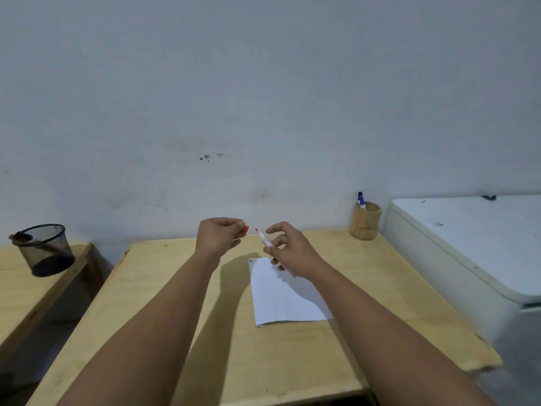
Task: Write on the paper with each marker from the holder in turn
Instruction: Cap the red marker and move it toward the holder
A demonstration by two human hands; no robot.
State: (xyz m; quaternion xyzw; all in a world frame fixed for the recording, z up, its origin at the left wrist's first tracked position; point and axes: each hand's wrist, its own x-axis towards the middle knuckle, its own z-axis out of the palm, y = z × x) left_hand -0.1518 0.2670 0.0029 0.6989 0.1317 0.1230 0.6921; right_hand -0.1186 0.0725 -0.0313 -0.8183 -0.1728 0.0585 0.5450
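Observation:
My right hand (288,252) grips a white marker with a red tip (264,238), its bare tip pointing up and left above the table. My left hand (220,234) is closed on the marker's red cap (246,229), a short gap away from the tip. Below my right hand a white sheet of paper (281,297) lies on the wooden table (366,288), with small dark marks at its top left corner. A wooden holder (366,221) at the table's far right corner holds two markers, one black-capped and one blue (361,200).
A black mesh cup (46,250) with a red and black marker on its rim stands on a second wooden table at the left. A white appliance (468,244) adjoins the table on the right. A grey wall closes off the back.

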